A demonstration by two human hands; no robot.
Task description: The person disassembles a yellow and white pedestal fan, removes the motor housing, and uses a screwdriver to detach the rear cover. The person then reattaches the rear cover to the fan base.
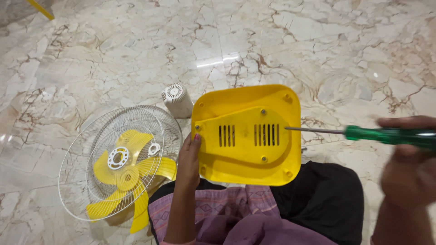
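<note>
Your left hand [188,159] grips the left edge of the yellow fan base [247,136], held tilted over your lap. Your right hand [408,168], blurred, closes around the green screwdriver [386,134], its tip at the base's right side. The wire grille [118,161] cradles the yellow blades [131,181] on the marble floor [318,45], which lies open beyond.

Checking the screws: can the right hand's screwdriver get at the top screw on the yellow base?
Probably yes. The right hand holds the screwdriver beside the base, and nothing covers the top screw; the left hand grips the opposite edge.
</note>
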